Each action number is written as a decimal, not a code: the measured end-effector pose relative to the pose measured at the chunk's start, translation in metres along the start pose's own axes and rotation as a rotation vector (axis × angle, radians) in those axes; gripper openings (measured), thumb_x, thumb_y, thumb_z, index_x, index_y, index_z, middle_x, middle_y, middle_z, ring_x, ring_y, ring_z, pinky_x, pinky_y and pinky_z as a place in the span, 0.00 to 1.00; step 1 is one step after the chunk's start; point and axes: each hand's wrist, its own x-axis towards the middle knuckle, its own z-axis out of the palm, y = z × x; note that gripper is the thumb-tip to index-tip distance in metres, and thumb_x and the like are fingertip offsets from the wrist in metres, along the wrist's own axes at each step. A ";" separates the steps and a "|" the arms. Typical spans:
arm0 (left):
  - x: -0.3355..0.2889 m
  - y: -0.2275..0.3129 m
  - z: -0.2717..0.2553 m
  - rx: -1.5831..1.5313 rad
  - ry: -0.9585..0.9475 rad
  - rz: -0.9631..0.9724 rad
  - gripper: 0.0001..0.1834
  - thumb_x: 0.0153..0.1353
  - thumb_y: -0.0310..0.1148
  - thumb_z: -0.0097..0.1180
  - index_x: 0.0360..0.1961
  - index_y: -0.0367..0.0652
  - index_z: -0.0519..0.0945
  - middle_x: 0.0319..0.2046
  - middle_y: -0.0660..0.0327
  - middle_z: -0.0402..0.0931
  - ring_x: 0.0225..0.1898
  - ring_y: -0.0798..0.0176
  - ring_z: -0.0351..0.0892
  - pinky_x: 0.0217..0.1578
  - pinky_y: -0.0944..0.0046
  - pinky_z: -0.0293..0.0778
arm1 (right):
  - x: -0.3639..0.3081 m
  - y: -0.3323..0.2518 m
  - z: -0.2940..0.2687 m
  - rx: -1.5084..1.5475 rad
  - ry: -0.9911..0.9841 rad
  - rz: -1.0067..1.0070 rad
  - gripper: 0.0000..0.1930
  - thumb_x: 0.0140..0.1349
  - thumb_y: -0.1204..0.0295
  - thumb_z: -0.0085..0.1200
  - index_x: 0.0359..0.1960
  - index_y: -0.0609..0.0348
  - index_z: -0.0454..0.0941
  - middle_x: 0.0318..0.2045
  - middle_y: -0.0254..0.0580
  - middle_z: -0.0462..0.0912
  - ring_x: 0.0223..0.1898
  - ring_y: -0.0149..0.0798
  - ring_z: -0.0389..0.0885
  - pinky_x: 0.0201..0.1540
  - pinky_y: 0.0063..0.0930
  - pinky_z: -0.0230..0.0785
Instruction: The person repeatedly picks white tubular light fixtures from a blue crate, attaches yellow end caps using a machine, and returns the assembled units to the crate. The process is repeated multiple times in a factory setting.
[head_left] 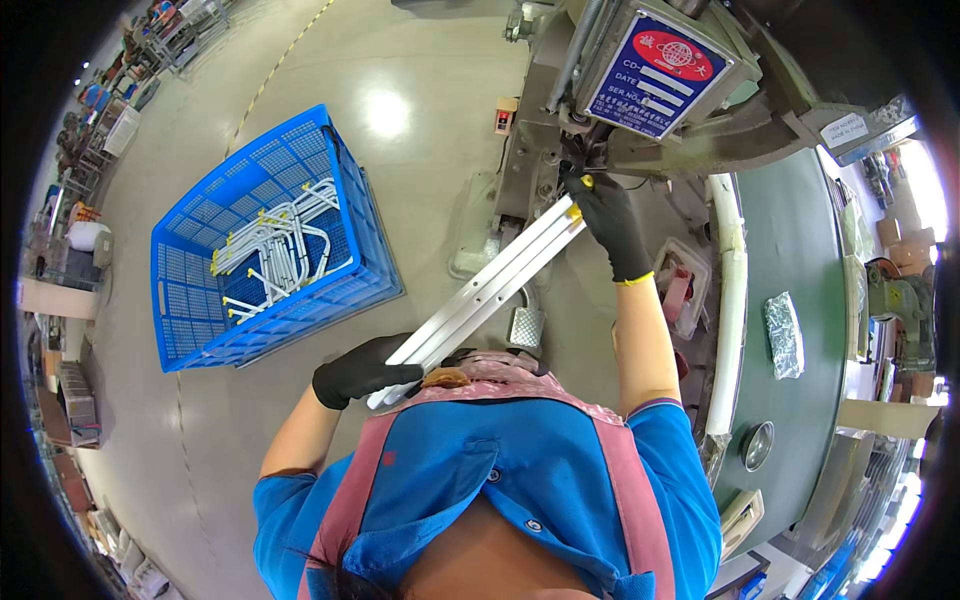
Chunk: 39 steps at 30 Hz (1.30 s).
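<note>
Several white metal tubes (484,294) with small holes lie side by side, slanting across in front of my body. My left hand (366,373), in a black glove, is closed round their lower end. At the upper end, my black-gloved right hand (612,225) grips the tubes, with its fingers partly hidden. Yellow pieces (575,212) show at the tube ends there. Right above my right hand is the dark tooling (584,150) of a machine (650,150); whether a tube touches it I cannot tell.
A blue plastic crate (372,235) at left holds bent white tubes (285,240) with yellow ends. A foot pedal (527,326) stands on the floor below the machine. Rightward runs a green conveyor (785,240) with a clear plastic packet (785,335) and a metal bowl (758,446).
</note>
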 end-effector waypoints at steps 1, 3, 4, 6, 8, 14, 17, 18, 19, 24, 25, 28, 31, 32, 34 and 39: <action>0.003 -0.003 -0.002 -0.032 -0.031 -0.031 0.31 0.58 0.41 0.60 0.60 0.37 0.68 0.50 0.52 0.76 0.49 0.62 0.74 0.52 0.64 0.68 | 0.001 0.001 0.004 0.048 0.015 -0.085 0.14 0.61 0.64 0.56 0.31 0.67 0.75 0.22 0.46 0.76 0.24 0.37 0.72 0.30 0.31 0.65; 0.006 -0.012 -0.007 -0.056 -0.040 -0.016 0.29 0.59 0.39 0.59 0.59 0.37 0.69 0.47 0.53 0.77 0.46 0.63 0.75 0.49 0.65 0.69 | 0.005 0.006 0.013 0.142 0.024 -0.191 0.14 0.61 0.64 0.56 0.32 0.67 0.76 0.23 0.48 0.77 0.25 0.41 0.74 0.31 0.32 0.66; 0.008 -0.018 -0.009 -0.072 -0.041 -0.021 0.28 0.60 0.39 0.59 0.59 0.37 0.69 0.47 0.54 0.77 0.45 0.63 0.75 0.48 0.65 0.69 | 0.007 0.008 0.017 0.182 0.010 -0.209 0.13 0.61 0.64 0.55 0.35 0.66 0.78 0.27 0.50 0.80 0.28 0.45 0.77 0.33 0.33 0.67; 0.014 -0.032 -0.010 -0.117 -0.046 0.003 0.26 0.59 0.38 0.58 0.56 0.36 0.70 0.41 0.56 0.78 0.40 0.66 0.76 0.43 0.66 0.71 | 0.011 0.013 0.023 0.062 0.005 -0.171 0.13 0.62 0.65 0.54 0.37 0.65 0.78 0.29 0.50 0.80 0.29 0.44 0.77 0.35 0.32 0.68; 0.023 -0.047 -0.010 -0.170 -0.052 0.065 0.23 0.59 0.36 0.58 0.52 0.34 0.72 0.31 0.60 0.78 0.29 0.70 0.76 0.34 0.68 0.73 | 0.013 0.016 0.026 0.019 -0.005 -0.160 0.13 0.62 0.65 0.54 0.39 0.64 0.79 0.30 0.49 0.81 0.31 0.43 0.78 0.36 0.32 0.68; 0.034 -0.080 -0.009 -0.015 -0.010 0.189 0.20 0.60 0.35 0.57 0.50 0.36 0.75 0.35 0.57 0.79 0.37 0.67 0.76 0.40 0.67 0.72 | 0.010 0.012 0.030 -0.001 0.017 -0.095 0.14 0.63 0.65 0.53 0.43 0.63 0.78 0.30 0.43 0.81 0.33 0.35 0.79 0.39 0.29 0.69; 0.035 -0.084 -0.010 -0.071 -0.050 0.182 0.20 0.61 0.35 0.56 0.52 0.36 0.74 0.39 0.56 0.79 0.41 0.66 0.75 0.44 0.66 0.71 | 0.006 0.011 0.029 -0.011 -0.012 -0.068 0.14 0.63 0.66 0.53 0.44 0.63 0.78 0.31 0.39 0.81 0.33 0.30 0.77 0.39 0.27 0.69; 0.035 -0.084 -0.010 -0.038 -0.045 0.180 0.21 0.61 0.35 0.56 0.53 0.37 0.74 0.40 0.56 0.79 0.41 0.66 0.75 0.45 0.66 0.71 | 0.005 0.011 0.028 0.042 -0.004 -0.080 0.14 0.63 0.67 0.53 0.45 0.63 0.78 0.31 0.38 0.81 0.34 0.29 0.77 0.39 0.26 0.69; 0.034 -0.083 -0.011 -0.012 -0.041 0.188 0.21 0.61 0.35 0.56 0.54 0.37 0.73 0.41 0.56 0.79 0.41 0.66 0.75 0.45 0.65 0.71 | 0.004 0.012 0.028 0.081 0.002 -0.104 0.13 0.63 0.68 0.53 0.45 0.63 0.77 0.32 0.37 0.81 0.34 0.28 0.76 0.39 0.25 0.69; 0.025 -0.061 -0.010 -0.074 -0.060 0.079 0.25 0.60 0.34 0.56 0.58 0.38 0.70 0.47 0.55 0.77 0.46 0.64 0.74 0.49 0.64 0.69 | 0.007 0.019 0.031 0.089 -0.043 -0.084 0.13 0.63 0.70 0.53 0.47 0.63 0.77 0.35 0.40 0.82 0.37 0.28 0.78 0.40 0.24 0.70; 0.018 -0.053 -0.010 -0.088 -0.052 0.053 0.26 0.60 0.34 0.57 0.59 0.38 0.69 0.48 0.55 0.77 0.47 0.64 0.74 0.51 0.64 0.68 | 0.008 0.020 0.032 0.099 -0.052 -0.067 0.13 0.63 0.70 0.53 0.47 0.62 0.77 0.36 0.40 0.82 0.37 0.28 0.78 0.41 0.24 0.70; 0.004 -0.030 -0.013 -0.106 -0.069 0.050 0.29 0.57 0.33 0.58 0.60 0.37 0.67 0.51 0.55 0.75 0.50 0.64 0.72 0.54 0.64 0.66 | 0.009 0.022 0.034 0.190 -0.074 -0.040 0.14 0.64 0.71 0.51 0.50 0.64 0.76 0.40 0.41 0.82 0.41 0.30 0.79 0.45 0.23 0.70; -0.009 -0.016 -0.017 -0.134 -0.130 0.100 0.32 0.54 0.31 0.60 0.60 0.36 0.67 0.53 0.54 0.74 0.51 0.63 0.72 0.55 0.64 0.65 | 0.007 0.023 0.038 0.356 -0.071 0.093 0.16 0.65 0.69 0.49 0.52 0.65 0.74 0.43 0.40 0.81 0.44 0.31 0.78 0.48 0.23 0.69; -0.011 -0.015 -0.017 -0.148 -0.156 0.120 0.32 0.53 0.30 0.60 0.60 0.36 0.67 0.53 0.54 0.74 0.52 0.63 0.72 0.56 0.65 0.64 | 0.006 0.024 0.039 0.471 -0.077 0.106 0.17 0.66 0.69 0.49 0.53 0.65 0.74 0.45 0.40 0.81 0.45 0.31 0.78 0.49 0.23 0.68; -0.012 -0.020 -0.014 -0.148 -0.150 0.016 0.35 0.50 0.31 0.60 0.61 0.36 0.67 0.54 0.53 0.73 0.54 0.61 0.71 0.57 0.64 0.63 | 0.003 0.027 0.043 0.408 -0.069 0.133 0.18 0.66 0.67 0.49 0.54 0.65 0.72 0.46 0.41 0.80 0.46 0.31 0.77 0.50 0.23 0.67; 0.001 -0.048 0.005 -0.201 -0.106 0.036 0.34 0.50 0.32 0.60 0.60 0.36 0.68 0.53 0.54 0.73 0.54 0.61 0.71 0.57 0.64 0.63 | -0.002 0.039 0.050 0.310 -0.100 0.173 0.22 0.64 0.65 0.52 0.56 0.66 0.71 0.46 0.41 0.79 0.47 0.30 0.76 0.50 0.23 0.66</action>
